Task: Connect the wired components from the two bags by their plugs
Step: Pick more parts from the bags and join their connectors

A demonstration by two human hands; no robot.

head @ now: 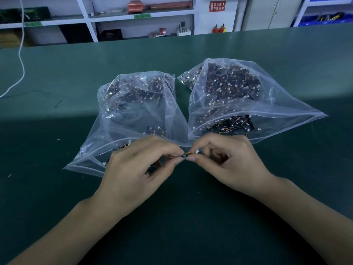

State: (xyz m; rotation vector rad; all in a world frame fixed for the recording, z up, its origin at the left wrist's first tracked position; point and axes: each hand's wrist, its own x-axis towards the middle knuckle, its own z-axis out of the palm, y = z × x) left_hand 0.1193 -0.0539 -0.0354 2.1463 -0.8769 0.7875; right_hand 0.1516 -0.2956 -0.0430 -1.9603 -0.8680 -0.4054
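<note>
Our left hand [137,169] pinches a small black wired component [179,156] between thumb and forefinger, the other fingers curled under. Our right hand [227,161] pinches the white plug [196,151] at the end of the short orange-yellow leads; the two hands meet fingertip to fingertip just in front of the bag mouths.

Risks, as we judge them: the plug is tiny and largely hidden by the fingertips, so we cannot confirm its orientation; forcing it askew could bend pins or fail to seat. Pulling on the thin leads rather than the housing could tear them. The open left bag [133,115], at 11 o'clock from the hands, and the open right bag [238,96], at 1 o'clock, lie mouths toward us on the green bench mat [191,217]; a brushed wrist could spill or mix stock.

Writing: a red wall sign [217,6] at 12 o'clock bears white Chinese characters, which we take to mark a fire-extinguisher point, above two red extinguishers [218,29]. Green shelf labels [142,15] are illegible.
</note>
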